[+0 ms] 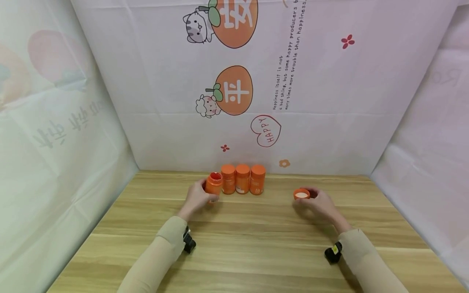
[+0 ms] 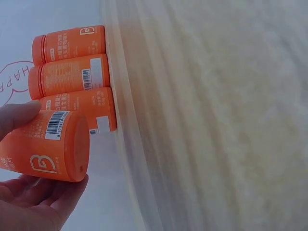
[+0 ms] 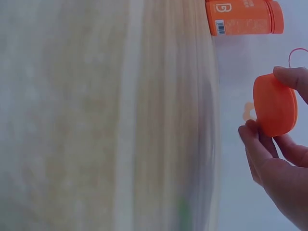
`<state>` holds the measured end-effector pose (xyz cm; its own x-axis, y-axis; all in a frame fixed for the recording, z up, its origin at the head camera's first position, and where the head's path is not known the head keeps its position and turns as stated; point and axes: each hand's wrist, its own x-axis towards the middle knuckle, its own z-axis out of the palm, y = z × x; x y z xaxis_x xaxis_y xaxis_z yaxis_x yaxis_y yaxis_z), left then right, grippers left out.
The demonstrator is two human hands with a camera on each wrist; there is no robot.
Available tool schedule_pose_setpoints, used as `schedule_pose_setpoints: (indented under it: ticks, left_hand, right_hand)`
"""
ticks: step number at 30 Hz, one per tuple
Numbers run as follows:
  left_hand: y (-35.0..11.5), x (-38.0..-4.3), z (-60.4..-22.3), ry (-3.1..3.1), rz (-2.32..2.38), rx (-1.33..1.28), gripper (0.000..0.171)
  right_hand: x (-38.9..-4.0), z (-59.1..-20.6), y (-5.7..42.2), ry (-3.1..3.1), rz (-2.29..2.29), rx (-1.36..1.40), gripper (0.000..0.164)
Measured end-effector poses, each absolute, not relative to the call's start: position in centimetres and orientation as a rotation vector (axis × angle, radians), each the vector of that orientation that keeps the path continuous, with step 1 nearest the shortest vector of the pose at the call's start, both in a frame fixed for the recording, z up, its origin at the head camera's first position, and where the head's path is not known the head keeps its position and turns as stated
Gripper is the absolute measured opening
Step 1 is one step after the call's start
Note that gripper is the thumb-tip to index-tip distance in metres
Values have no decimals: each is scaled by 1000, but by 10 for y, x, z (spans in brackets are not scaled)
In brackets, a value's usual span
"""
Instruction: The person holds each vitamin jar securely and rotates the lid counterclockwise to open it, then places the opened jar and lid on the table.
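My left hand grips an orange bottle whose lid is off, its round mouth facing up toward the head camera. In the left wrist view the thumb and fingers wrap the bottle, with its barcode and flat base in sight. Well to the right, my right hand pinches an orange lid, pale inner side up. The right wrist view shows the lid's smooth outer face between thumb and fingers. Just right of the held bottle, three capped orange bottles stand in a row.
The wooden table ends at a white printed backdrop just behind the bottles. White sheets also hang on the left and right. Each wrist bears a small black camera near the sleeve.
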<state>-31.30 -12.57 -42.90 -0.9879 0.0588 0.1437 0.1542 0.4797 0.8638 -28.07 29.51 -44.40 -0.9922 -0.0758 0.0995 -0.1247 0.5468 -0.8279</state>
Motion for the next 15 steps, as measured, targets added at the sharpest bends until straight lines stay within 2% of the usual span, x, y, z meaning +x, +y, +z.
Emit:
schedule_pose_setpoints:
  ticks: [8, 15]
  left_hand:
    - [-128, -316, -429, -2605, -1542, -153, 58]
    - [-132, -321, -429, -2609, -1523, -104, 59]
  right_hand:
    - [-290, -449, 304, -2730, 1419, 175, 64]
    - [-296, -449, 308, -2720, 1414, 183, 59]
